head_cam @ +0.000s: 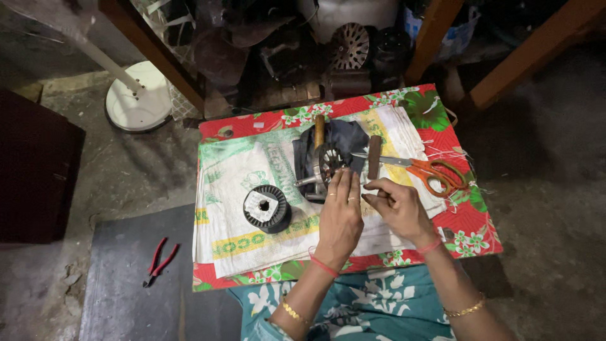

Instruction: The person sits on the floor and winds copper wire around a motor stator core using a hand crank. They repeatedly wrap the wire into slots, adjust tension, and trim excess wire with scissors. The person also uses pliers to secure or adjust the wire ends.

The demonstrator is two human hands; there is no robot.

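My left hand (341,215) lies flat with its fingertips against a small round motor stator (329,160) that rests on a dark cloth (344,139). My right hand (394,205) is beside it, fingers pinched shut, apparently on a thin wire too fine to make out. A brown wooden stick (374,156) stands just above the right hand. A second wooden handle (319,131) lies behind the stator.
A black spool (267,208) of wire sits on the white woven sack (240,183) over a red floral cloth (467,221). Orange-handled scissors (429,172) lie at right. Red pliers (158,260) lie on the floor at left. Motor parts and wooden legs crowd the back.
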